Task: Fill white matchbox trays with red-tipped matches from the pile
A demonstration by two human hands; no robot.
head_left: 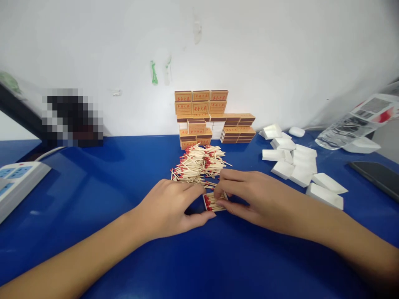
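A small white matchbox tray point(213, 202) full of red-tipped matches lies on the blue table point(93, 187) between my hands. My left hand point(170, 207) curls round its left side, thumb along the near edge. My right hand point(249, 195) pinches the tray's right end with its fingers pressed together. Just behind them lies a loose heap of matches point(199, 164).
Orange matchboxes point(202, 112) are stacked against the white wall. Several empty white trays point(299, 170) lie scattered at the right. A power strip point(15, 178) sits at the left edge. A dark phone point(377, 176) and a plastic bag point(352, 124) lie at the far right.
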